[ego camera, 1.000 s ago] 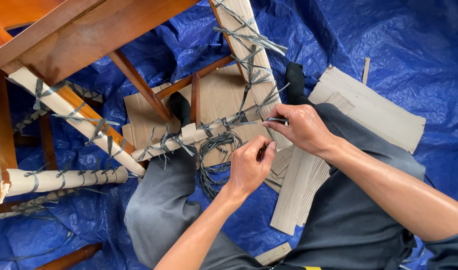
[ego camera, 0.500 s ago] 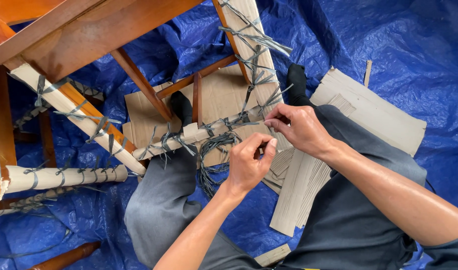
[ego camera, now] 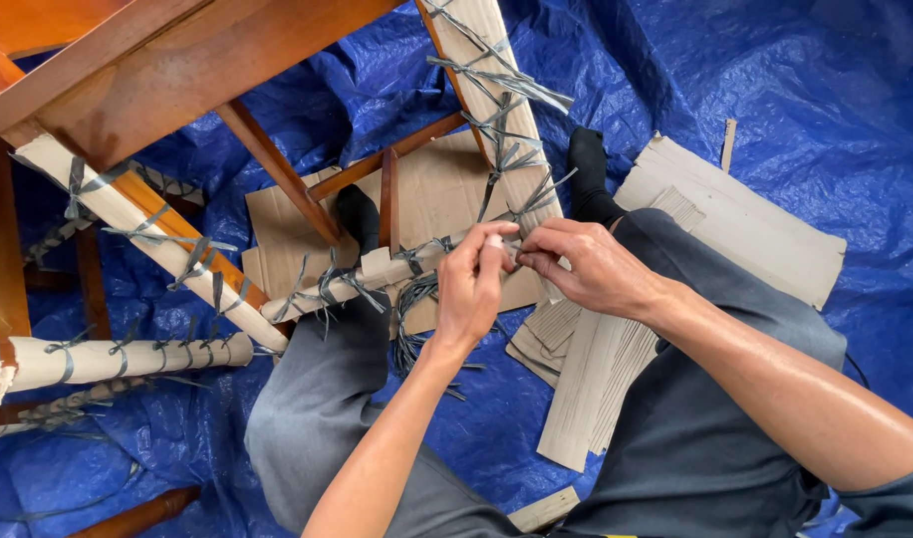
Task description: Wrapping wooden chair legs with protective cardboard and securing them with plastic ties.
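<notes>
Both my hands are pinched on the grey strap at the wrapped chair rail.

My left hand (ego camera: 473,291) has its fingers closed on the grey strap (ego camera: 506,244) right at its fingertips, and my right hand (ego camera: 588,267) meets it from the other side, thumb and fingers gripping the same strap, the two hands touching. The strap sits on the cardboard-wrapped rail (ego camera: 377,277), which runs away to the left of my left hand. Just below that hand a bundle of loose straps (ego camera: 413,321) hangs down. Beyond my right hand a wrapped chair leg (ego camera: 496,90) rises, tied with more grey straps. Under my right wrist lie cardboard sheets (ego camera: 735,224) on the blue tarp (ego camera: 775,90).
</notes>
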